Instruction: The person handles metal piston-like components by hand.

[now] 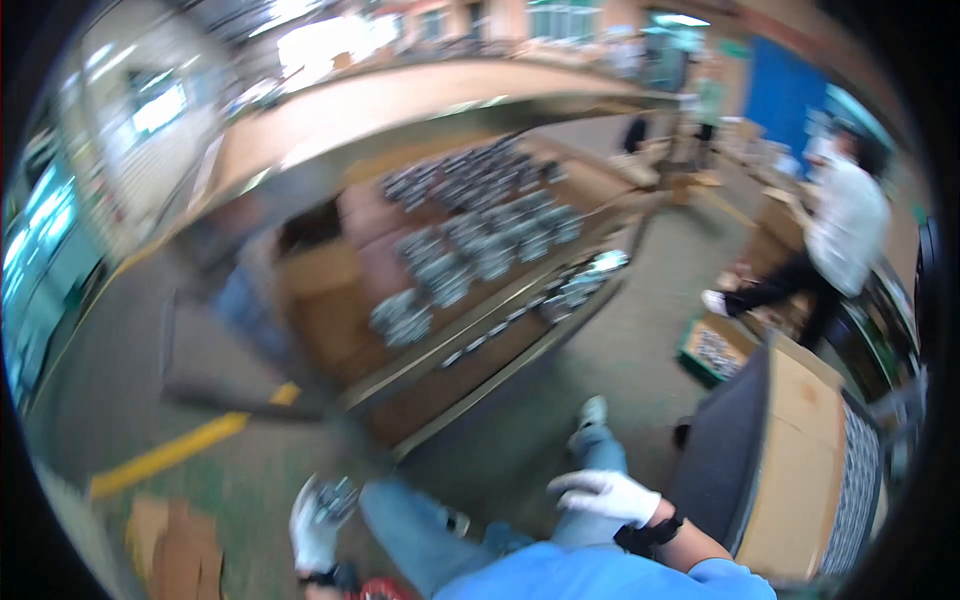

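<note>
My left hand (312, 530), in a white glove, is closed around some shiny metal parts (337, 500) low on the left, beside my left knee. Motion blur hides their exact kind. White-gloved too, my right hand (605, 497) hovers over or rests on my right thigh, its fingers stretched out and nothing visible in them. Ahead stands a workbench with a raised upper shelf (420, 85). On its brown top are many small grey metal parts (470, 180) in rows, with stacked silvery parts (490, 245) nearer to me. More shiny pieces (585, 280) lie along its front ledge.
An open cardboard box (320, 275) sits at the bench's left end. To my right stands a dark bin with a cardboard sheet (800, 440) and ribbed metal parts. A green crate (705, 360) of parts is on the floor, near a walking person (850, 215). Flattened cardboard (175, 550) lies lower left.
</note>
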A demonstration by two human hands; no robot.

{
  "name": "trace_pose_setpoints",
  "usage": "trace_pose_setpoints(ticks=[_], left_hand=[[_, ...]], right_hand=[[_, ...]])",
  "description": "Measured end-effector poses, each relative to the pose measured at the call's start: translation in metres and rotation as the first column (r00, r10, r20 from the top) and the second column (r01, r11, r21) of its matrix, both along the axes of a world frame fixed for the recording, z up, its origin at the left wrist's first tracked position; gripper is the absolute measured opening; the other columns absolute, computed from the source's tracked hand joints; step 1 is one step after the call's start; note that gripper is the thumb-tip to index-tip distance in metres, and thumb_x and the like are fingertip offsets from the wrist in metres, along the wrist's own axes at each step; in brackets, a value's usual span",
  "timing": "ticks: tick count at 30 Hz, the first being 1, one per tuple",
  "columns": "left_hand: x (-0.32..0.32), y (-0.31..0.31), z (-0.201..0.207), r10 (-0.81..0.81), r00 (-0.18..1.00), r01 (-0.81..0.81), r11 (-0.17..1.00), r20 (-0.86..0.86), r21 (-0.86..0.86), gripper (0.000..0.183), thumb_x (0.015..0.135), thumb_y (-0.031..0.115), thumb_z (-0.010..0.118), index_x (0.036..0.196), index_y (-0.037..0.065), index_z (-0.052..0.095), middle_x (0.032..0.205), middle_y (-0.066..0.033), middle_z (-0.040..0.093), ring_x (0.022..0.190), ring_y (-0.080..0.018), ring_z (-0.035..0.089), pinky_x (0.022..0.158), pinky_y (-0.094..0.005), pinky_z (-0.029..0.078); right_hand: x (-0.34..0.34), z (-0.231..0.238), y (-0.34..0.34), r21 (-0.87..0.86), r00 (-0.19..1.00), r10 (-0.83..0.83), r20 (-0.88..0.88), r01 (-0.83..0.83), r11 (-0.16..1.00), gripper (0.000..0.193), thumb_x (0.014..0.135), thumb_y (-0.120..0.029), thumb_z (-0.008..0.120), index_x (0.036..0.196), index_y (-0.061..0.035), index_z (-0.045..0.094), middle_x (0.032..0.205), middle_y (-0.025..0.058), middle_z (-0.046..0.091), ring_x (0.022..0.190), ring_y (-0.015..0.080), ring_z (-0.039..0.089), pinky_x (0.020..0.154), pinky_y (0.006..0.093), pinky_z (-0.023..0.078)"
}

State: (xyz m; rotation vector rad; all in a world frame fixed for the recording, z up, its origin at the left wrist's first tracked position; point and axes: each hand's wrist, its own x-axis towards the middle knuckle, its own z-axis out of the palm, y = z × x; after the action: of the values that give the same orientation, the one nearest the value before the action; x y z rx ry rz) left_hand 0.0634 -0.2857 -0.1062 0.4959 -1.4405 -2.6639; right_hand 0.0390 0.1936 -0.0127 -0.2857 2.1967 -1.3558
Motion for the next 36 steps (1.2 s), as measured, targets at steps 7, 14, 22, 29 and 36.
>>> trace_pose_setpoints(ticks=[7, 14, 22, 29, 36], left_hand=[[-0.017, 0.113, 0.052, -0.288, 0.916, 0.380, 0.845, -0.278, 0.375, 0.088, 0.083, 0.049, 0.070, 0.147, 0.002, 0.032, 0.132, -0.0203, 0.056, 0.118, -0.0351, 0.059, 0.094, -0.0538, 0.052], [-0.042, 0.181, 0.091, -0.448, 0.841, 0.523, 0.816, -0.303, 0.246, 0.076, 0.089, 0.045, 0.066, 0.145, 0.002, 0.036, 0.131, -0.0170, 0.056, 0.120, -0.0301, 0.058, 0.101, -0.0457, 0.049], [-0.057, 0.243, 0.109, -0.696, 0.717, 0.697, 0.716, -0.038, 0.040, 0.054, 0.101, 0.024, 0.052, 0.147, 0.001, 0.036, 0.110, -0.0131, 0.062, 0.082, -0.0189, 0.067, 0.071, -0.0306, 0.058], [-0.050, 0.261, 0.113, -0.674, 0.736, 0.656, 0.693, 0.052, -0.301, 0.046, 0.098, 0.012, 0.058, 0.141, -0.001, 0.048, 0.094, -0.0064, 0.065, 0.073, -0.0109, 0.063, 0.065, -0.0232, 0.052], [-0.044, 0.267, 0.115, -0.622, 0.783, 0.571, 0.718, 0.002, -0.399, 0.046, 0.095, 0.008, 0.062, 0.139, -0.002, 0.051, 0.092, -0.0043, 0.065, 0.073, -0.0096, 0.061, 0.066, -0.0227, 0.049]], right_hand=[[-0.022, 0.024, -0.056, -0.054, 0.926, -0.002, -0.377, -0.019, 0.998, 0.039, 0.084, -0.014, 0.070, 0.120, -0.0021, 0.064, 0.106, 0.0137, 0.068, 0.086, 0.0212, 0.067, 0.077, 0.0325, 0.055], [-0.014, 0.047, -0.076, -0.176, 0.572, -0.056, -0.818, -0.157, 0.972, 0.033, 0.081, -0.011, 0.072, 0.112, -0.0042, 0.064, 0.097, 0.0140, 0.067, 0.077, 0.0289, 0.068, 0.066, 0.0352, 0.056], [-0.011, -0.023, -0.038, -0.534, 0.820, -0.567, 0.082, 0.517, 0.669, 0.024, 0.096, -0.020, 0.055, 0.109, -0.0012, 0.064, 0.079, 0.0053, 0.065, 0.060, 0.0110, 0.062, 0.055, 0.0254, 0.049], [-0.007, -0.046, -0.018, -0.754, 0.840, -0.353, 0.412, 0.532, 0.386, 0.028, 0.097, -0.027, 0.057, 0.111, -0.0035, 0.064, 0.073, -0.0002, 0.063, 0.058, 0.0061, 0.058, 0.050, 0.0193, 0.043], [-0.014, -0.043, -0.012, -0.760, 0.871, -0.375, 0.317, 0.470, 0.449, 0.036, 0.096, -0.031, 0.060, 0.118, -0.0022, 0.061, 0.081, 0.0009, 0.065, 0.058, 0.0054, 0.058, 0.050, 0.0178, 0.042]])
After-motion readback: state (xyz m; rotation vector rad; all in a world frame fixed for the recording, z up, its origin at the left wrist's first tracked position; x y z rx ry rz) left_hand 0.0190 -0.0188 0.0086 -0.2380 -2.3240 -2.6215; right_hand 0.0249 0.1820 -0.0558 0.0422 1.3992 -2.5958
